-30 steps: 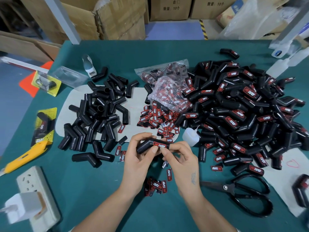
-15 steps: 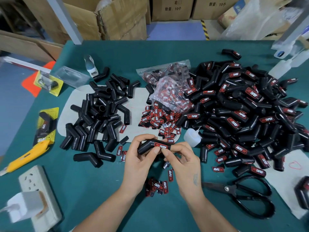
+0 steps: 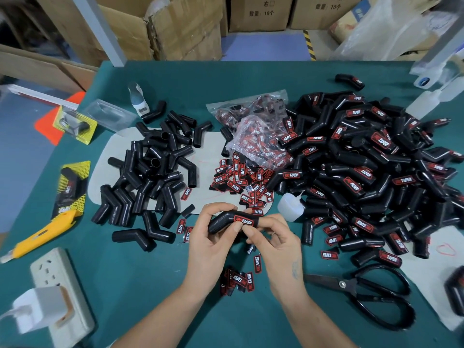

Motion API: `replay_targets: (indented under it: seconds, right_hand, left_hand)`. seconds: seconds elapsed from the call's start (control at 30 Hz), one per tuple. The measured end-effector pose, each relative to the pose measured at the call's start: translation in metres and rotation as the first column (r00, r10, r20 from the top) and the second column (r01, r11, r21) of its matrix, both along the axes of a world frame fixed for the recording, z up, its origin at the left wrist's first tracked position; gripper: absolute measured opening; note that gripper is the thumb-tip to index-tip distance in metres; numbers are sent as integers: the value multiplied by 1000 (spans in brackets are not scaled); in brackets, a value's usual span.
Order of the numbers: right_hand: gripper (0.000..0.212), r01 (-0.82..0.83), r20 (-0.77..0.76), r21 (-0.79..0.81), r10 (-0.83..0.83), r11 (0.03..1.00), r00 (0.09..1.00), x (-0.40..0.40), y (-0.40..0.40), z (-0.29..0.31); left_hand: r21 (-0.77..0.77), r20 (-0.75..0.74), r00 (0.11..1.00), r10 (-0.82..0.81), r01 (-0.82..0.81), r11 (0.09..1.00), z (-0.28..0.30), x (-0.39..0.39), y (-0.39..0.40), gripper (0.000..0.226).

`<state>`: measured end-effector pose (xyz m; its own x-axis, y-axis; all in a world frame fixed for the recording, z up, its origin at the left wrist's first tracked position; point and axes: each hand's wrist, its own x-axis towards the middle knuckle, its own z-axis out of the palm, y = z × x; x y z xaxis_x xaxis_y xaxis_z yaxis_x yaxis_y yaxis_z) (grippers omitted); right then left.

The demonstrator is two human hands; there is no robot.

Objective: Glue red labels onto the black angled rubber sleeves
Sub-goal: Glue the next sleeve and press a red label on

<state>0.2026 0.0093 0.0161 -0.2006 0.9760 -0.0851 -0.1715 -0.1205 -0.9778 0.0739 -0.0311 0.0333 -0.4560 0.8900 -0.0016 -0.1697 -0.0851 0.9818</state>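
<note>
At a green bench amid cartons, a worker presses a label (image 3: 243, 220) onto a sleeve (image 3: 227, 221) held just above the table (image 3: 150, 285). Left hand (image 3: 211, 243) wraps the sleeve's bent end, thumb on top near the label's edge; right hand (image 3: 275, 243) has fingers curled at the other end, thumb and forefinger pinching by the label. Label sits along one straight leg, lettering upright to the camera. Unlabelled sleeves (image 3: 150, 172) heaped at left, finished pile (image 3: 364, 167) at right, loose labels (image 3: 238, 179) btwn them w/ a torn bag (image 3: 256, 131). Glue bottle (image 3: 290, 206) stands just right of the hands; scissors (image 3: 364, 295) lie near the right wrist.

Step in hand, by the look of it: seating the label while the adhesive grabs. To do it well, approx.: press from centre out to both ends so edges don't lift on the curved rubber, keep it square to the leg, hold firm w/o sliding. Risk: squeezed-out glue on fingertips, or a skewed label.
</note>
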Motion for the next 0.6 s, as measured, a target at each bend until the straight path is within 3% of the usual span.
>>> replay_targets:
  seconds: [0.2, 0.6]
  right_hand:
    - [28, 11, 1, -4, -11, 1000, 1000, 2, 1, 0]
    - [32, 36, -42, -13, -37, 999, 998, 1, 1, 0]
  left_hand:
    - [-6, -1, 1000, 12, -12, 1000, 1, 3, -1, 24]
    - [-21, 14, 1000, 2, -2, 1000, 0, 1, 0, 24]
